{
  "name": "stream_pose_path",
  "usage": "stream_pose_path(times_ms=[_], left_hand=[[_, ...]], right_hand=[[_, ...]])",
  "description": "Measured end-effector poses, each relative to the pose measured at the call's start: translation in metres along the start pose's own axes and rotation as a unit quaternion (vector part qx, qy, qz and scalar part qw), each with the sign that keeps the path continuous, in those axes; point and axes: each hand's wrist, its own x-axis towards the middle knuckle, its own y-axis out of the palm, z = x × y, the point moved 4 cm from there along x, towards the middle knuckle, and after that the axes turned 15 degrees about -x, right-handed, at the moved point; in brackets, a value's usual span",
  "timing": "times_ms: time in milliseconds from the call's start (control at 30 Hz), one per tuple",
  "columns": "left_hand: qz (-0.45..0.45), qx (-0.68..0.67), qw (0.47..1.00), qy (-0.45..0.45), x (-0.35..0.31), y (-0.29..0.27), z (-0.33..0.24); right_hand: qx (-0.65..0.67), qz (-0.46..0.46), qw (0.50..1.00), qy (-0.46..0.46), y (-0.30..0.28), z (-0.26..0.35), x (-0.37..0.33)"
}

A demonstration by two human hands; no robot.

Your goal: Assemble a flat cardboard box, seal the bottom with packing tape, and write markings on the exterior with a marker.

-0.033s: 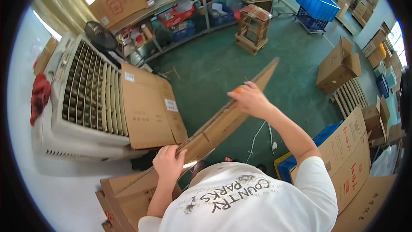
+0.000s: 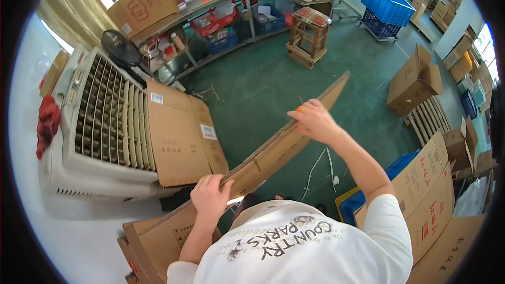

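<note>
A flattened cardboard box stands on edge in front of me, slanting from lower left to upper right, so I look down on its layered top edge. My left hand grips that edge near its lower-left part. Farther along, my right hand is closed over the same edge. A small orange object shows at the right hand's fingers; its kind is unclear. Below my left hand, more folded cardboard rests by the wall. Another flat carton leans against the white air cooler at the left.
The air cooler stands along the left wall. A workbench runs across the back, with a wooden stool before it. On the right are an open carton, a pallet and flat cartons. White strapping lies on the green floor.
Both hands and the flattened cardboard box have shifted slightly to the right. The grip of each hand looks the same.
</note>
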Motion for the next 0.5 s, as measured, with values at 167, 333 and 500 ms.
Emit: stream_pose_path(times_ms=[167, 333, 500], left_hand=[[0.022, -0.065, 0.993, 0.091, 0.111, 0.068, -0.033], [0.021, -0.144, 0.966, 0.212, 0.216, 0.142, -0.049], [-0.034, -0.261, 0.902, 0.343, 0.311, 0.206, -0.068]], right_hand=[[-0.010, -0.103, 0.993, 0.062, -0.047, -0.112, -0.027], [-0.094, -0.103, 0.979, 0.151, -0.070, -0.192, -0.031], [-0.193, -0.108, 0.946, 0.235, -0.058, -0.264, -0.044]])
